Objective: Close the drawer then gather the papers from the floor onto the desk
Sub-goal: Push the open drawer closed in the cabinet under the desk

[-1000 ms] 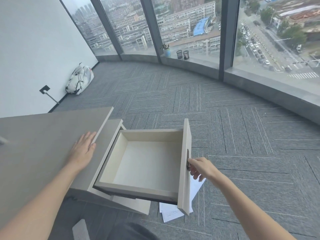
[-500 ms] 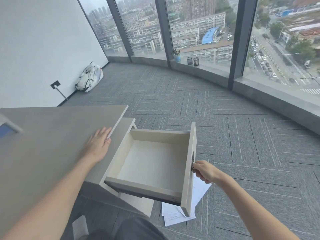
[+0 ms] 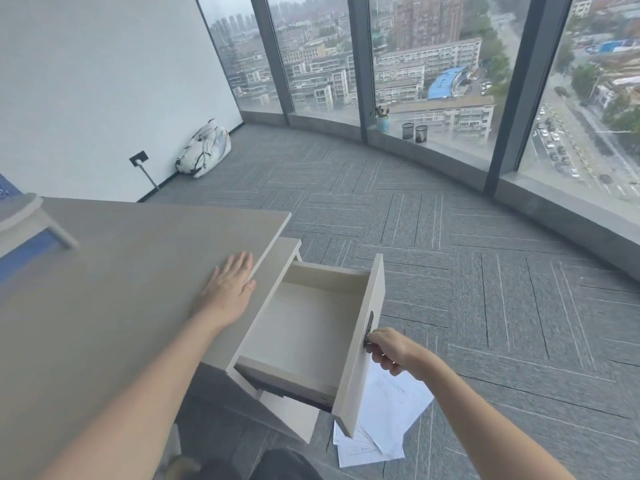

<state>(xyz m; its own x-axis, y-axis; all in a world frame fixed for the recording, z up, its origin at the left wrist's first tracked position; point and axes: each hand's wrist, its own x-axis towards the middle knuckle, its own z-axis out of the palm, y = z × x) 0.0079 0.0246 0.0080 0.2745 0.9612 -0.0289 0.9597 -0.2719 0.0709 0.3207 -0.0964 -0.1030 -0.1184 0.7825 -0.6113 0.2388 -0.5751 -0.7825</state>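
The pale wooden drawer [image 3: 304, 327] stands pulled out from the cabinet beside the desk and holds nothing. My right hand [image 3: 389, 349] is curled on the dark handle [image 3: 370, 327] set in the drawer front. My left hand [image 3: 230, 287] lies flat, fingers spread, on the grey-beige desk [image 3: 121, 306] near its right edge. Several white printed papers [image 3: 388, 420] lie overlapping on the carpet under and beside the drawer front, partly hidden by it.
Grey patterned carpet [image 3: 485, 306] stretches to a curved window wall. A white bag [image 3: 206, 152] leans on the left wall. A small potted plant [image 3: 382, 119] and two dark mesh cups [image 3: 414, 132] sit on the sill. A blue-and-grey object [image 3: 24, 223] rests at the desk's left.
The drawer has slid slightly inward toward the cabinet with my right hand on its handle. My view has lifted and shifted; my left hand stays flat on the desk.
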